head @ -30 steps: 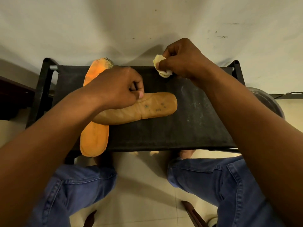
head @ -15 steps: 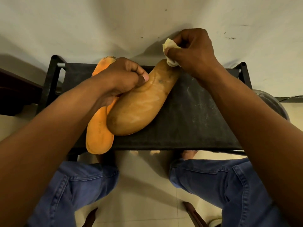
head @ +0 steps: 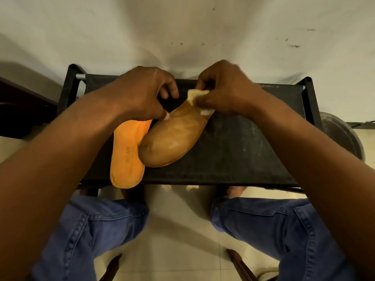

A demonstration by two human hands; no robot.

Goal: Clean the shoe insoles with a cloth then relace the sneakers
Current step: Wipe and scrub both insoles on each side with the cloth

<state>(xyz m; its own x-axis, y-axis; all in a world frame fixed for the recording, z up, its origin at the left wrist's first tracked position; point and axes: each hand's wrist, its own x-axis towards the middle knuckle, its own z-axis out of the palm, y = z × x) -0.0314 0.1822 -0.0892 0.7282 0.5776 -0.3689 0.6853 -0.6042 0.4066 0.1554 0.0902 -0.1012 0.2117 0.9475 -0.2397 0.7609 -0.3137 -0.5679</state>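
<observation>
We see the left hand [head: 142,96] holding the brown insole [head: 172,138] with curled fingers near its far end. The right hand [head: 225,92] pinches a small pale cloth [head: 199,98] and presses it on that end. The insole lies on the black surface [head: 243,151], its near part overlapping the orange insole [head: 127,159].

A: What carries everything?
B: A black fabric surface [head: 233,151] on a black frame.
A: What lies on it?
B: An orange insole [head: 126,157] at eight o'clock, overhanging the near edge; a tan insole [head: 172,140] overlaps it.
</observation>
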